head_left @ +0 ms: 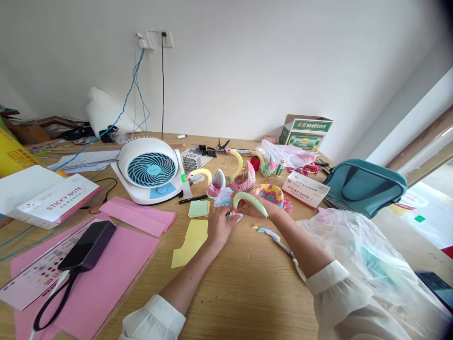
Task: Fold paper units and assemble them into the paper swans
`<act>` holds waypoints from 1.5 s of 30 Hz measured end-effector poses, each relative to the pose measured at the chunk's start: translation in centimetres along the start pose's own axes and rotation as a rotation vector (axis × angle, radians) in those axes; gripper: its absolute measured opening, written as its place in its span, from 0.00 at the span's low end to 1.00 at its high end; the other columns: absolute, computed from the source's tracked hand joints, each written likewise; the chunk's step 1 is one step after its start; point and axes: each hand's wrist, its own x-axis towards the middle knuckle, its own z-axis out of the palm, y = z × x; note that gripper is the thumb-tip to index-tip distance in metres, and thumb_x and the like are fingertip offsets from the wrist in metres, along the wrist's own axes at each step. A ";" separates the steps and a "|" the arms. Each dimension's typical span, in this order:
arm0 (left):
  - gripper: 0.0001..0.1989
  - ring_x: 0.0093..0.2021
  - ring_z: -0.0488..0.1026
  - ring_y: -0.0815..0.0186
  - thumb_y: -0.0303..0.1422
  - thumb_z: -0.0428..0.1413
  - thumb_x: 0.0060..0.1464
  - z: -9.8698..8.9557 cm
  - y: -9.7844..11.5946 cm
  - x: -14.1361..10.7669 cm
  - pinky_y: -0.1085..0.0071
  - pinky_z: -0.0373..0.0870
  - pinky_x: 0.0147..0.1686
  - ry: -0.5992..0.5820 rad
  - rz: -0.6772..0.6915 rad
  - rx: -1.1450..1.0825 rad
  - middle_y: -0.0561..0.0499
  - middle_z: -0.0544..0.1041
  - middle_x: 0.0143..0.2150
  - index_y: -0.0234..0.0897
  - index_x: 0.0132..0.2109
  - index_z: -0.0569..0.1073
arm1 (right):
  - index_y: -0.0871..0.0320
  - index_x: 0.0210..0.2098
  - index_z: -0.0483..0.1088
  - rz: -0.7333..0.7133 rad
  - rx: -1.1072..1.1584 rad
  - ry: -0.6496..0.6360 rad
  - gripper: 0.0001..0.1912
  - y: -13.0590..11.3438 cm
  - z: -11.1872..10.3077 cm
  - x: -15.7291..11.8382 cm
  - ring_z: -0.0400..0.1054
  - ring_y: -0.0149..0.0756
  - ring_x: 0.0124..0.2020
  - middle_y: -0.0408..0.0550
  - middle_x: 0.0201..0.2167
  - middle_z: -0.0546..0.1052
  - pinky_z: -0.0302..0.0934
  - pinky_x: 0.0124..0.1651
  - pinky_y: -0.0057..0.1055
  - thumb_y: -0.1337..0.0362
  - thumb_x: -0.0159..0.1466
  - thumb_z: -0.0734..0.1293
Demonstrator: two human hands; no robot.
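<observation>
Paper wedges (230,216) are being pinched as a small stack in the left hand (219,227), its fingers closed around them, while a curved pale green paper neck (249,200) is being gripped by the right hand (253,208) just beside it, both being held above the tabletop (247,302). The neck is best kept supported along its curve, and the stack kept squared, so that no wedge is being shaken loose. Pink paper sheets (85,278) and a black power bank (87,246) are being left at the near left, with yellow sticky notes (189,243) just beyond the left hand. Farther on, a black marker (193,199) and a green sticky note (198,208) are being left in front of folded paper swans (242,175), which are being displayed beside a white fan (150,165). A cardboard box (306,133) is being kept at the far edge.
</observation>
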 end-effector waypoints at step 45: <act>0.15 0.43 0.73 0.59 0.38 0.39 0.70 -0.3 3.3 3.8 0.60 0.72 0.43 0.031 0.453 -0.243 0.45 0.75 0.43 0.39 0.50 0.67 | 0.56 0.60 0.64 0.240 -0.014 -0.209 0.23 -10.0 -4.2 -4.2 0.59 0.31 0.26 0.42 0.26 0.67 0.55 0.26 0.26 0.52 0.73 0.54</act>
